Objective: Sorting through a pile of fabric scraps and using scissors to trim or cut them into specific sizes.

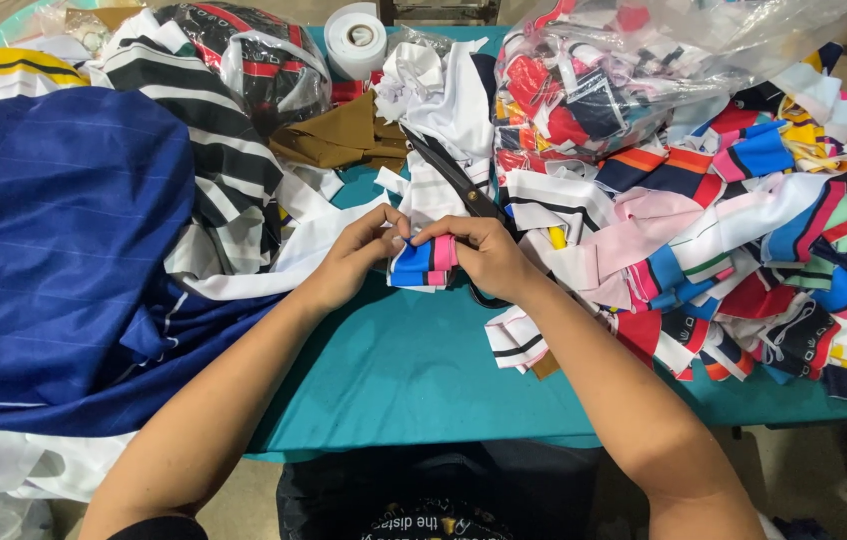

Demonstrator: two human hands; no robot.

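Note:
Both my hands meet over the middle of a teal table (394, 380). Between them is a small folded strip of knitted fabric (422, 265) with blue, pink, black and white stripes. My left hand (364, 252) pinches its left upper edge with the fingertips. My right hand (481, 252) grips its top and right side. Large black scissors (454, 180) lie on the table just behind my right hand, blades pointing away to the upper left; their handles are hidden under that hand.
A big heap of striped fabric strips (744, 240) covers the right of the table, with a clear plastic bag (644, 70) of more behind. Dark blue cloth (54, 250) fills the left. A white tape roll (356, 40) stands at the back. A black bin (424, 495) sits below the front edge.

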